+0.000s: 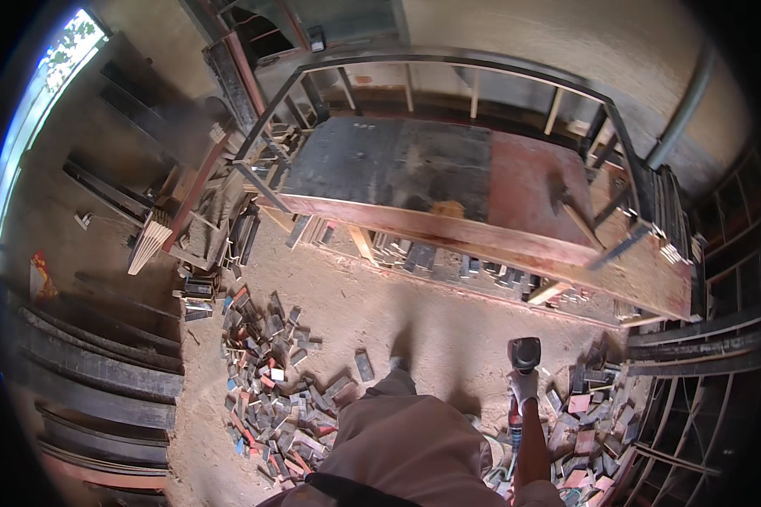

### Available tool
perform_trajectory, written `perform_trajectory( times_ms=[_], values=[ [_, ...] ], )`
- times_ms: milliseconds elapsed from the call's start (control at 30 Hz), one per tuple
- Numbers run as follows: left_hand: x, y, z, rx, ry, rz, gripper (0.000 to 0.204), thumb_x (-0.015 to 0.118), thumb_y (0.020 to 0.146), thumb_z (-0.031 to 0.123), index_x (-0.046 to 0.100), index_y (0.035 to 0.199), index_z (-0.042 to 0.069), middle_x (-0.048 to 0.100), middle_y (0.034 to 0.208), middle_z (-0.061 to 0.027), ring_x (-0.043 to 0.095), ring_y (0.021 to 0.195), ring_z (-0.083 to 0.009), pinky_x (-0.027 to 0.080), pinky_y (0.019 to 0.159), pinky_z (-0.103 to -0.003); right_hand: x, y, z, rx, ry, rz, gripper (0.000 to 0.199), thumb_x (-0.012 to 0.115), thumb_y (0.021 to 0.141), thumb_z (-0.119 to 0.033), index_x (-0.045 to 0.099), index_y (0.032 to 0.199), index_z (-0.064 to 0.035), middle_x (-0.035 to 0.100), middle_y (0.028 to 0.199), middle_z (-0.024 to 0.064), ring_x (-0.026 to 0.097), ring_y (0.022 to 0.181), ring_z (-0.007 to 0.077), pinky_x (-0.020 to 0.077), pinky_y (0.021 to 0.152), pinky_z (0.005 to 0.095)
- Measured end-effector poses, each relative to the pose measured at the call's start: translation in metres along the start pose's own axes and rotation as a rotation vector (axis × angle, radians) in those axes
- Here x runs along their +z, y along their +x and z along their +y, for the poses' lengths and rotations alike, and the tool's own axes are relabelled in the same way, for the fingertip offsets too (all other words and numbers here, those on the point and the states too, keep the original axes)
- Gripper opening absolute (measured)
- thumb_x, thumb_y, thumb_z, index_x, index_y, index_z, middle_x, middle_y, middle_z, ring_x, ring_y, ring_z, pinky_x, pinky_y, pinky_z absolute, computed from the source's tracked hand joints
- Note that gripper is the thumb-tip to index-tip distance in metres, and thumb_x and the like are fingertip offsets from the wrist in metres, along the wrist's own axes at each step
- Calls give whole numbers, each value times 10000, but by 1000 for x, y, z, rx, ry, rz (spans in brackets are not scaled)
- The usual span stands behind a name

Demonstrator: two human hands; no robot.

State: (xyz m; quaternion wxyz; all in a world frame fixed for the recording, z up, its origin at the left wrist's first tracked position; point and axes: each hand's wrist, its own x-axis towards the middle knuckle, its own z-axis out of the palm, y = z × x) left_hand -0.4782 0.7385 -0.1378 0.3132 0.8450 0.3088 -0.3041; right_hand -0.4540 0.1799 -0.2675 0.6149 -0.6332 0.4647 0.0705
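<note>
My right hand (524,386), in a pale glove, is closed around a handheld power tool (525,353). The tool has a broad black block at its far end, and red and blue parts show just below the hand. It is held out over the floor, close to a heap of short wood offcuts (585,439) on the right. My left hand is out of view. A long workbench (338,160) stands ahead, topped with black and red boards. On its red part lies a stick-like piece of wood (582,225) with a blurred dark end.
A larger heap of offcuts (271,380) spreads across the floor on my left, with one loose block (364,365) beside it. Stacked dark boards (101,363) line the left side. A dark rack (702,406) stands at the right. A frame (457,61) rises behind the bench.
</note>
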Motion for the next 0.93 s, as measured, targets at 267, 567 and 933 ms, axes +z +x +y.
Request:
perform_trajectory(
  times_ms=[267,567,933],
  values=[
    [-151,192,-35,21,340,-299,380,551,991,279,562,1342,133,724,1038,-141,673,811,-228,536,699,-383,206,4,-158,-73,161,-344,208,755,784,-64,618,940,-69,604,645,48,520,422,141,414,382,293],
    [-364,400,266,556,-797,341,287,655,977,255,679,1135,16,659,962,25,576,817,-67,488,710,-248,347,21,-359,-135,-225,-334,198,811,787,-207,673,831,-73,616,654,-9,563,529,106,458,518,283],
    [-515,638,430,559,508,162,582,781,825,227,555,1332,50,668,1231,-207,648,1155,-293,500,958,-382,475,116,-411,123,11,-392,294,772,860,-152,692,1130,-66,688,831,27,617,619,81,499,544,236]
  ],
)
